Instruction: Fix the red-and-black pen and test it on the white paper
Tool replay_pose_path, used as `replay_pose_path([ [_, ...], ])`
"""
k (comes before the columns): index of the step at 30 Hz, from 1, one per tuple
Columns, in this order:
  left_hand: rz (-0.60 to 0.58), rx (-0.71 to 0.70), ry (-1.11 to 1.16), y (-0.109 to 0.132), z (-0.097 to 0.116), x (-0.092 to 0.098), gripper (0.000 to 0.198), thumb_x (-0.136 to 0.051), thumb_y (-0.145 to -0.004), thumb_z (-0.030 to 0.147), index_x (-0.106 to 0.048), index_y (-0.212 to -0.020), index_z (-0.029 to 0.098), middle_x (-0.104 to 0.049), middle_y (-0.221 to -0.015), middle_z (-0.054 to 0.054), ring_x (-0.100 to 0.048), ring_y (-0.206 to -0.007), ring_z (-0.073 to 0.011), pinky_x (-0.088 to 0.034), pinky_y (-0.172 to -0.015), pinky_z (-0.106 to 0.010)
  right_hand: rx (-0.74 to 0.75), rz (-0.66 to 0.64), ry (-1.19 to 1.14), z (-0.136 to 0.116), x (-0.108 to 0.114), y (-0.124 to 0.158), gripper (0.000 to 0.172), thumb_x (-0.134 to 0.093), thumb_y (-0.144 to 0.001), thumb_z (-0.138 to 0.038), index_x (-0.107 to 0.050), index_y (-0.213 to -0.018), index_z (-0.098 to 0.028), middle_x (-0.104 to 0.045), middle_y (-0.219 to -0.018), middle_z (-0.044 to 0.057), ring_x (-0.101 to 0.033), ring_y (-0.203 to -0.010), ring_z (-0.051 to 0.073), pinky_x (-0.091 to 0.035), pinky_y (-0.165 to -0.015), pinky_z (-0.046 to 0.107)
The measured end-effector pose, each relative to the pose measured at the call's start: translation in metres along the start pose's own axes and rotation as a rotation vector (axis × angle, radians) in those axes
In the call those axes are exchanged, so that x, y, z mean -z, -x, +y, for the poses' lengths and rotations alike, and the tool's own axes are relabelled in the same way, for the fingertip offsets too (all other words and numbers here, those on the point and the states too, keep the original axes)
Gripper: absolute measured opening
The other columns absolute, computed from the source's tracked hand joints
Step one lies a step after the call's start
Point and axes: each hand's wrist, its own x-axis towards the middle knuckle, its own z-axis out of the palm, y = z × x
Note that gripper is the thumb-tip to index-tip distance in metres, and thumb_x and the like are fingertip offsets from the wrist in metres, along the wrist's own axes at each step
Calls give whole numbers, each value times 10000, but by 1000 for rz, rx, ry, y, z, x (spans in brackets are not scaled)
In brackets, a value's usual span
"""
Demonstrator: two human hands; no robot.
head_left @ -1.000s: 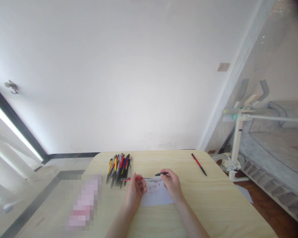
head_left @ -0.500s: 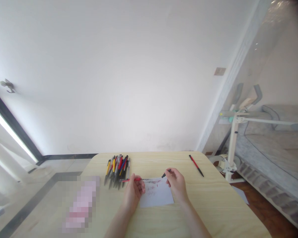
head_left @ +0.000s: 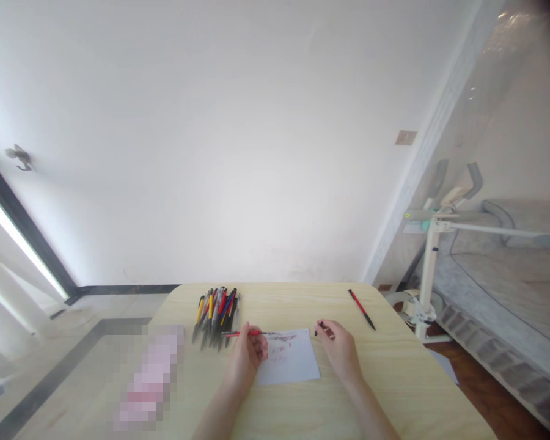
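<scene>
My left hand [head_left: 246, 360] is closed around a red pen [head_left: 254, 332] held level above the left edge of a white paper sheet [head_left: 296, 363]. A thin dark end of that pen points right over the sheet. Off the sheet's right edge, my right hand [head_left: 341, 351] pinches a small black pen part [head_left: 318, 330] between thumb and fingers. Dark and reddish scribbles cover the upper part of the paper. Left of my hands lies a pile of pens [head_left: 216, 315] in yellow, red, blue, black and grey.
A single red and black pen [head_left: 362, 310] lies at the table's right side. The light wooden table [head_left: 389, 379] ends near a white wall [head_left: 266, 153]. To the right stand exercise equipment [head_left: 431, 269] and a grey sofa [head_left: 508, 287].
My right hand has moved right and slightly down with the black pen part, away from the paper's top right corner. My left hand stays nearly still with the red pen.
</scene>
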Motion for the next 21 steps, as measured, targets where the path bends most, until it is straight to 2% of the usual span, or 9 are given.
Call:
replay_pose_path([
  [7,38,22,8,3,3,-4,371,-597,-673,532,-528,-680,168,-549,-466,11,-477,-400,-104,-335,-416,-207,18,-12,1,1,-3,2,222,-588,-710,-388,-689,-772,-200,-661,-709,55,-557,-542,184,-448,-553,303],
  [12,16,10,3,2,2,-3,370,-582,-687,534,-524,-679,169,-550,-464,9,-468,-387,-103,-324,-411,-204,71,-43,122,2,-3,3,185,-562,-734,-345,-681,-770,-208,-650,-695,37,-526,-511,164,-423,-530,285],
  [21,2,2,-5,2,1,-2,336,-563,-719,508,-522,-693,175,-557,-476,8,-474,-398,-105,-327,-416,-201,34,-30,105,1,-2,5,172,-591,-688,-353,-689,-734,-220,-657,-684,37,-511,-497,165,-417,-519,282],
])
